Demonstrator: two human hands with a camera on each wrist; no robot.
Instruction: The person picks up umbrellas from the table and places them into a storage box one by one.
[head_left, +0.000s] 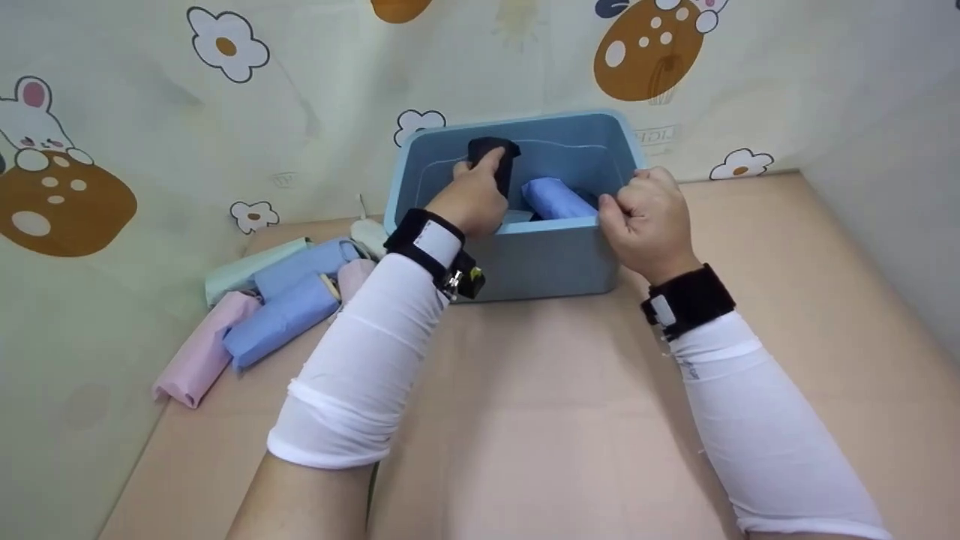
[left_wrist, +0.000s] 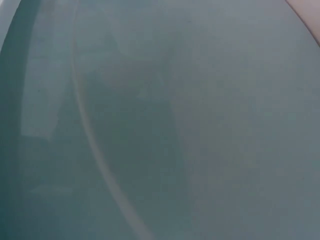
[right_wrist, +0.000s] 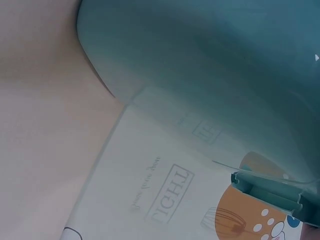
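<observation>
In the head view, a blue-grey plastic bin (head_left: 540, 262) stands on the table against the patterned backdrop. My left hand (head_left: 472, 196) reaches over its front rim and grips a black roll (head_left: 504, 169), held upright inside with the index finger along it. A blue roll (head_left: 556, 199) lies inside, to the right of the black one. My right hand (head_left: 652, 221) grips the rim at the front right corner, fingers curled over it. In the left wrist view the bin's wall (left_wrist: 240, 125) fills the picture; the right wrist view shows its outer side (right_wrist: 165, 45).
Left of the bin lie several rolls: a pink roll (head_left: 206, 349), a blue roll (head_left: 281, 319) and a pale green roll (head_left: 251, 270) among them. Beside the bin's left side sits a whitish object (head_left: 369, 234), partly behind my left forearm. The patterned backdrop (head_left: 322, 150) rises behind the table.
</observation>
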